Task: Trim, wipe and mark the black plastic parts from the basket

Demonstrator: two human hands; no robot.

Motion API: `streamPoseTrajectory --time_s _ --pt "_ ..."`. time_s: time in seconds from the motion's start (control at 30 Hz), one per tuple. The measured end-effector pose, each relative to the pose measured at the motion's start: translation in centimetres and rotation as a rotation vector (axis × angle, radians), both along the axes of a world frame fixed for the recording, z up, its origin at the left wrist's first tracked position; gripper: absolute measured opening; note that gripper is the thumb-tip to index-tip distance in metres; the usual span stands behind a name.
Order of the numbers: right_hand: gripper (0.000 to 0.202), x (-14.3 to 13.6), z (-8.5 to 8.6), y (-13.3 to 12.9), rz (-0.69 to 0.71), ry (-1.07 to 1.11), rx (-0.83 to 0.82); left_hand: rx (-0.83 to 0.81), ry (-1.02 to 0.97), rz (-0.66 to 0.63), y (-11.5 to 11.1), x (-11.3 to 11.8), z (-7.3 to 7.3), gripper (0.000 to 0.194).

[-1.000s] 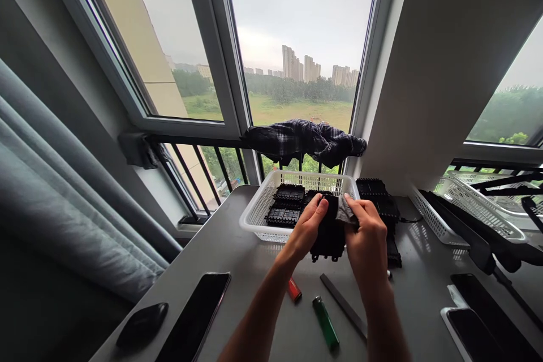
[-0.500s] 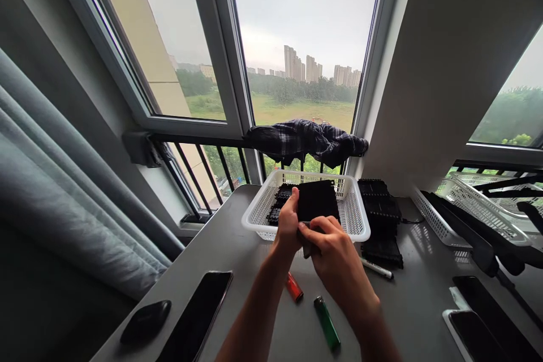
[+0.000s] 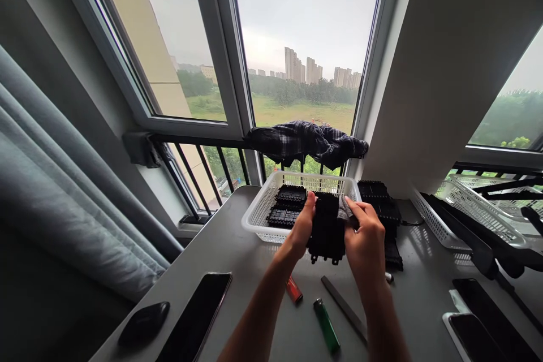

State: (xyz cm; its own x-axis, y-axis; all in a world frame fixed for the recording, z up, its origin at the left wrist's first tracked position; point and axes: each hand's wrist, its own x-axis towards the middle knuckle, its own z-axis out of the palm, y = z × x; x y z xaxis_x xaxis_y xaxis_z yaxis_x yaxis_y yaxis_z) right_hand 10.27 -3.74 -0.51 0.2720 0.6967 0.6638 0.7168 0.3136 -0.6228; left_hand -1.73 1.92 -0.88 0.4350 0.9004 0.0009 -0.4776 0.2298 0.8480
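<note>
A black toothed plastic panel [image 3: 326,232] is held up in front of the white basket [image 3: 258,227]. My left hand [image 3: 302,226] grips its left edge, thumb on top. At the panel's right edge my right hand [image 3: 365,233] pinches a grey cloth [image 3: 344,210] against it. Black ribbed pieces [image 3: 285,208] lie inside the basket. On the table in front of my hands are a red lighter [image 3: 293,289], a green lighter [image 3: 326,325] and a flat dark metal strip [image 3: 344,308], perhaps a file.
More black panels [image 3: 377,198] are stacked right of the basket, beside a partly hidden marker [image 3: 389,278]. Phones [image 3: 197,317] and a black mouse-like object [image 3: 145,322] lie at the left and right front. Another white basket [image 3: 445,232] stands right, with black stands across it.
The panel has turned and come lower and nearer. My right hand has moved right and now holds grey cloth. The dark strip, earlier at my hands, now lies on the table.
</note>
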Motion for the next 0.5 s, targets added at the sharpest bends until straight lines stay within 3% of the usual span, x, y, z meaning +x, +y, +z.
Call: streamPoseTrajectory --time_s 0.13,0.23,0.37,0.5 --pt "0.049 -1.0 -0.6 0.5 0.108 -0.017 0.049 0.143 0.082 0.066 -0.5 0.7 -0.8 0.055" --pt "0.051 -1.5 -0.3 0.2 0.229 -0.045 0.041 0.127 0.087 0.119 -0.5 0.5 -0.9 0.055" --pt "0.053 -2.0 0.4 -0.6 0.428 -0.109 -0.109 -0.01 -0.014 0.235 0.4 -0.4 -0.3 0.056" --pt "0.059 -1.9 0.8 -1.6 0.531 -0.194 -0.275 -0.037 -0.114 0.393 2.1 -1.3 -0.5 0.04"
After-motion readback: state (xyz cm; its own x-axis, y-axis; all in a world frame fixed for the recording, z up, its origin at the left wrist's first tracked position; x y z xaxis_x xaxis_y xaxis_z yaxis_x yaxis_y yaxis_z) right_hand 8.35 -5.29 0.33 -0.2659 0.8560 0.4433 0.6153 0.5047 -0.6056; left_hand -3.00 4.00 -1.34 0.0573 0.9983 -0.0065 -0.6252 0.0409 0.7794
